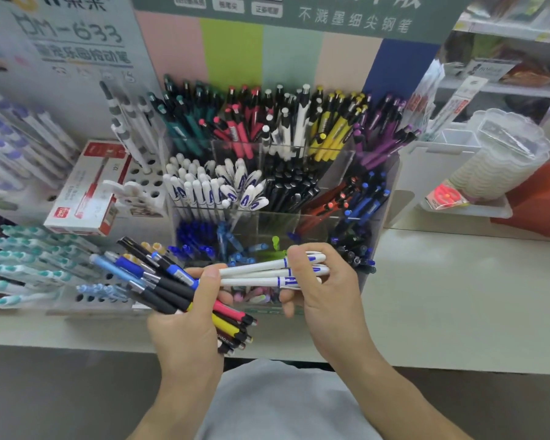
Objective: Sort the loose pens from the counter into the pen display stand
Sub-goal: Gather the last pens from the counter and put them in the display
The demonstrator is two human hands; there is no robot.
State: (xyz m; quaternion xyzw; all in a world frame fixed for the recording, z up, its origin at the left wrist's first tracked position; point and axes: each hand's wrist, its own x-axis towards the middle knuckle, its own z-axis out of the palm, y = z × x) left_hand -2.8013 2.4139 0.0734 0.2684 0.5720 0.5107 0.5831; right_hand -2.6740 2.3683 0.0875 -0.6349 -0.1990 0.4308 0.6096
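**Readable print around the stand**

Upper left of the frame, I read "DM-633" on the pale sign board (73,42). Top centre, the green header board (356,17) carries "不溅墨细尖钢笔". The red-and-white pen box (86,188) print is too blurred.

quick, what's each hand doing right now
Left hand: grips a mixed bundle of pens.
Right hand: fingers hold three white pens with blue print.

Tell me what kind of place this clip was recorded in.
Most likely a stationery shop counter. A tiered clear pen display stand holds pens sorted by colour, a printed advertising board stands behind it, and a boxed pack of red pens lies beside it. Stocked shelves show at the right.
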